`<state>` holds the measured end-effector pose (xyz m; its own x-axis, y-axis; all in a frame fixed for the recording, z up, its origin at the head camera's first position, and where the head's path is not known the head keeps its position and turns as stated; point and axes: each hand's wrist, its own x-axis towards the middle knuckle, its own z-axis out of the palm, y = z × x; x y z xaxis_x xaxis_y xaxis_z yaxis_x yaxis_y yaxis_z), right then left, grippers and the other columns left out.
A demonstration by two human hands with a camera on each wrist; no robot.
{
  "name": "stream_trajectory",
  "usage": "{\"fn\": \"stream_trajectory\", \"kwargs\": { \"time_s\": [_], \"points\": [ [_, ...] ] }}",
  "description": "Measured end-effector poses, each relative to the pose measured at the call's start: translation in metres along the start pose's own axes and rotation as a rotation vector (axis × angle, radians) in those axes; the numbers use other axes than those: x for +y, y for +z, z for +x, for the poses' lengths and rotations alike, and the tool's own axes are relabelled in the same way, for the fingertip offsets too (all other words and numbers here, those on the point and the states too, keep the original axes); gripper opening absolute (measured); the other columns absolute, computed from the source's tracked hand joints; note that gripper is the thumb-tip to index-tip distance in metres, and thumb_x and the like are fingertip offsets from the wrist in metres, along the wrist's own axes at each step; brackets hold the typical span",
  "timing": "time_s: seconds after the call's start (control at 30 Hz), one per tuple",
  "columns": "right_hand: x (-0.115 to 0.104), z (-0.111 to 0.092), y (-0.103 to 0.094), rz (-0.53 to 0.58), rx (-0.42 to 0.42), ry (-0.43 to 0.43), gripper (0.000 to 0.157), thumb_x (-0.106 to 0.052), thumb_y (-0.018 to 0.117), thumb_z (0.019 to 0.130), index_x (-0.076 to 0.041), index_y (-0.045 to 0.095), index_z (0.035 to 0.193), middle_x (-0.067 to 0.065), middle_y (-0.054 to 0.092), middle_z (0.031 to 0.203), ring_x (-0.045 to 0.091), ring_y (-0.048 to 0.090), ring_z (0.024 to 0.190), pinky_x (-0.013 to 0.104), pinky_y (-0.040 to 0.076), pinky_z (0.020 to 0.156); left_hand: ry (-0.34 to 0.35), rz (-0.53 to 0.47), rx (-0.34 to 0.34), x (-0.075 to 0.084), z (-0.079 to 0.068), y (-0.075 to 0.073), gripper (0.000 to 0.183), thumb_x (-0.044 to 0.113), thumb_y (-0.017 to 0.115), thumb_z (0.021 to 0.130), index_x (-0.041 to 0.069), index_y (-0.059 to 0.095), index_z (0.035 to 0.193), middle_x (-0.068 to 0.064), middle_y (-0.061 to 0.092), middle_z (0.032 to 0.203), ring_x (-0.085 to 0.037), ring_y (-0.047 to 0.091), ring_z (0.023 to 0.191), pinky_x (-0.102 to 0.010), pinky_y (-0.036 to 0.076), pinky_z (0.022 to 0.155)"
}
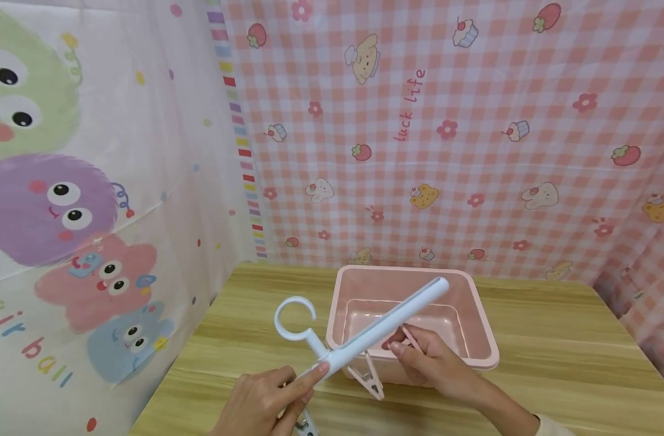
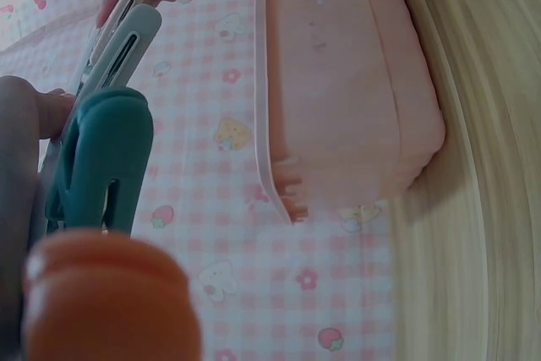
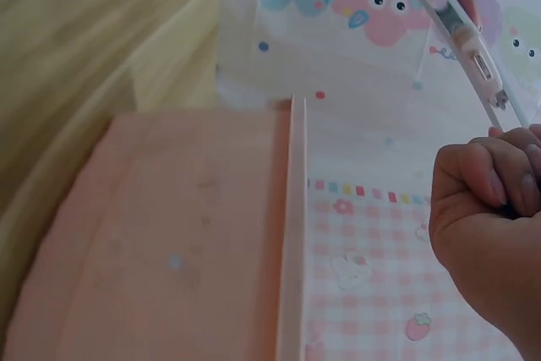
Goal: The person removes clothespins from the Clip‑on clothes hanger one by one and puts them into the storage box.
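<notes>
My left hand (image 1: 261, 399) grips a light blue clip hanger (image 1: 383, 324) near its hook, with the forefinger lying along the bar. The bar slants up to the right, over the basket. Near the bar's right part, my right hand (image 1: 438, 366) pinches a pink clip (image 1: 412, 338); whether this clip is fixed to the bar cannot be seen. A pale pink clip (image 1: 371, 380) hangs between the hands. Below my left hand another clip (image 1: 306, 425) shows partly. In the left wrist view a teal clip (image 2: 110, 154) and an orange clip (image 2: 110, 293) are close to the camera.
A pink plastic basket (image 1: 484, 327) stands on the wood-grain table (image 1: 555, 345), behind and beneath the hanger. Its visible inside floor is bare. A checked pink cloth (image 1: 474, 181) hangs behind the table, and a white cartoon cloth (image 1: 185, 121) hangs at the left.
</notes>
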<state>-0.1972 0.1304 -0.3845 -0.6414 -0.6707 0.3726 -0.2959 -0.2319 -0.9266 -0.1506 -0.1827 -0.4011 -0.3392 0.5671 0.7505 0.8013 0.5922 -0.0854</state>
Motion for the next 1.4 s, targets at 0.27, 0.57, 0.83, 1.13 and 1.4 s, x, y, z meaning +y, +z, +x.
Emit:
{"fn": "stream_trajectory", "kwargs": {
  "time_s": [0.27,0.57,0.83,1.13,1.4],
  "points": [
    [-0.011,-0.005,-0.005,-0.535,0.11,-0.034,0.015,-0.003,0.049,0.104,-0.001,0.064,0.106,0.0,0.036,0.064,-0.008,0.03,0.058,0.018,0.031,0.046,0.004,0.001,-0.006,0.0,0.001,0.001,0.041,0.034,0.037,0.111,0.019,0.069,0.132,0.012,0.043,0.062,0.009,0.017,0.061,-0.002,0.013,0.053],
    [-0.016,-0.007,-0.012,-1.382,0.26,-0.258,0.021,-0.035,0.049,0.108,-0.021,0.052,0.092,-0.022,0.031,0.06,-0.015,0.021,0.056,0.008,0.02,0.049,0.011,0.008,-0.021,0.002,0.002,0.003,0.042,0.034,0.035,0.111,0.02,0.068,0.133,0.012,0.039,0.06,0.008,0.014,0.061,-0.002,0.011,0.053],
    [-0.018,-0.007,-0.015,-1.478,0.287,-0.308,0.036,-0.046,0.035,0.109,-0.019,0.053,0.091,-0.022,0.034,0.058,-0.013,0.023,0.054,0.009,0.02,0.048,0.012,0.026,-0.031,0.005,0.003,0.003,0.043,0.032,0.032,0.111,0.02,0.067,0.134,0.011,0.036,0.059,0.007,0.011,0.061,-0.003,0.008,0.054],
    [-0.02,-0.011,-0.015,-0.956,0.148,-0.126,0.013,-0.009,0.062,0.1,-0.019,0.056,0.094,-0.018,0.039,0.067,-0.014,0.025,0.06,0.009,0.03,0.05,0.014,0.029,-0.019,0.005,0.004,0.004,0.043,0.032,0.032,0.111,0.02,0.068,0.133,0.012,0.035,0.059,0.007,0.011,0.061,-0.003,0.008,0.054],
    [-0.017,-0.012,-0.013,-0.499,0.073,0.005,0.015,-0.003,0.049,0.105,-0.003,0.059,0.095,0.001,0.036,0.064,-0.008,0.032,0.059,0.018,0.03,0.046,0.026,0.011,0.003,0.005,0.006,0.004,0.042,0.031,0.034,0.111,0.02,0.068,0.133,0.011,0.036,0.058,0.008,0.011,0.062,-0.003,0.009,0.053]
  ]
}}
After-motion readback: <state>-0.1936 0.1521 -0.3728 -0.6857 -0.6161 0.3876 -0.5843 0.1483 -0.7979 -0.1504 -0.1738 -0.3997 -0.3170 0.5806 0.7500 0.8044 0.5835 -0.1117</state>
